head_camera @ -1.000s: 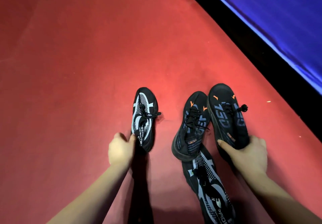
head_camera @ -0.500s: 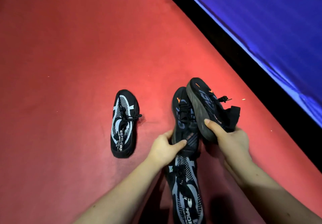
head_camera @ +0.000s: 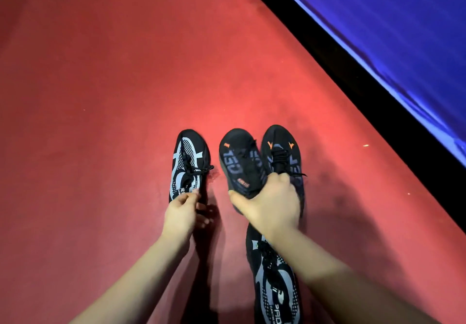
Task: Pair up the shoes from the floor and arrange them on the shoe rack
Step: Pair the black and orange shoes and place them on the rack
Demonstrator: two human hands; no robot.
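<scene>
Our right hand [head_camera: 272, 205] clamped orange-marked pair [head_camera: 239, 162]; left hand [head_camera: 182, 212] pinched heel of patterned shoe [head_camera: 187, 157], left of pair. We risked one clamped shoe slipping free.

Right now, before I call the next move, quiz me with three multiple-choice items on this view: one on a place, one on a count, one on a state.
1. The far white-patterned shoe, pinched at its heel by the left hand, is where?
A. left of the orange-marked shoes
B. against the blue wall
C. on top of that pair

2. How many shoes are in view?
A. two
B. four
C. six

3. The right hand is:
A. open and idle
B. gripping both orange-marked shoes
C. curled on nothing

Answers:
1 A: it sits beside that pair, on their left.
2 B: there are two orange-marked shoes, the far one, and the near white-patterned shoe.
3 B: its thumb and fingers clamp the two together.
</scene>
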